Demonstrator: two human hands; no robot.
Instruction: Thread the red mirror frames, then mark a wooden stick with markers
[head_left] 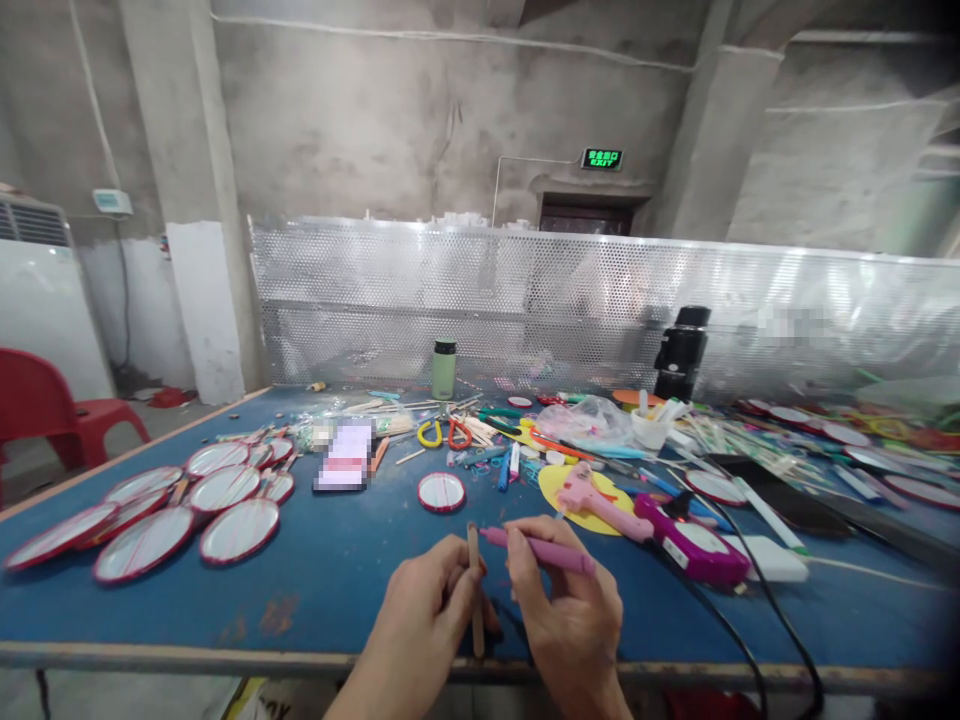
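Grey concrete wall (pixel 360 120) across the back, perforated metal screen (pixel 420 275) in front of it. Blue table (pixel 337 600) below, littered with craft bits. Red chair (pixel 34 400) off at far left. On the table's left side, a heap of round discs (pixel 240 530), pale faces, red rims, some overlapping. Black flask (pixel 681 360) upright at the back right. Left hand (pixel 424 600) and right hand (pixel 566 610) near the front edge, close together, both closed around something. Pink tool (pixel 604 508) lies on a yellow disc (pixel 551 488), right of centre; purple box (pixel 694 545) just beside it, at its right. Phone (pixel 345 455) face up by the heap, screen blurred. Green cup (pixel 443 370) stands at the back, middle. Single small disc (pixel 441 492) lies apart beyond the hands. Right hand grips a purple marker (pixel 559 556), tip pointing left. Left hand pinches a thin wooden stick (pixel 477 610), upper end right at the marker tip; can't tell if touching.
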